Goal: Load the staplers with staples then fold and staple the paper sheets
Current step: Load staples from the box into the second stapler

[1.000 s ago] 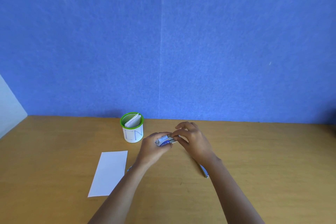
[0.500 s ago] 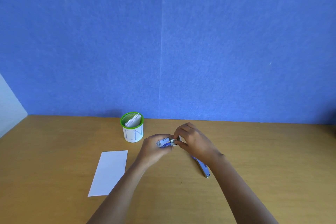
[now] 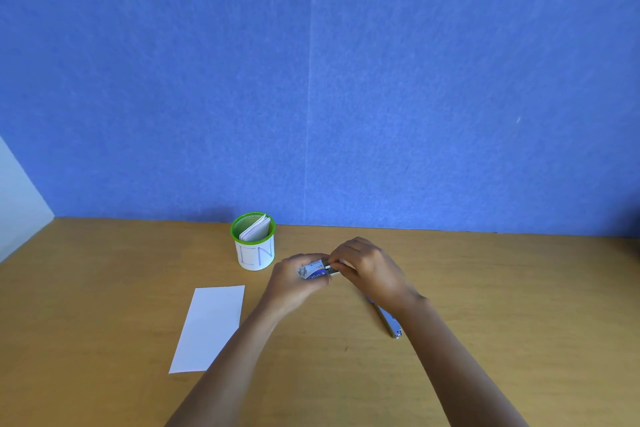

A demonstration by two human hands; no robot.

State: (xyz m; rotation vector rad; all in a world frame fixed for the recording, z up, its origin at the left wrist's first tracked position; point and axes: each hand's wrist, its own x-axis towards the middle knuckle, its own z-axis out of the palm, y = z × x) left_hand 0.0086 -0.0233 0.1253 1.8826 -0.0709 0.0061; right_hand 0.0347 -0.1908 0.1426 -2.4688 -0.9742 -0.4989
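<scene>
Barely anything has shifted: both hands stay together above the smooth wooden table (image 3: 485, 288). Left hand (image 3: 294, 282) closes around a small blue-and-white cardboard staple box (image 3: 313, 270); right hand (image 3: 370, 270) pinches its open end. Behind the right wrist lies a slim metal stapler (image 3: 389, 321). Nearby sit 1 flat white rectangular paper sheet (image 3: 211, 326) and a green-rimmed white cylindrical cup (image 3: 254, 253) with folded papers (image 3: 256, 230).

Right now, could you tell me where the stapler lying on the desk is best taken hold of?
Probably by its exposed metal end, from above, pinching across the narrow sides: it lies flat and slim, and the right hand and forearm cover its far part.
</scene>
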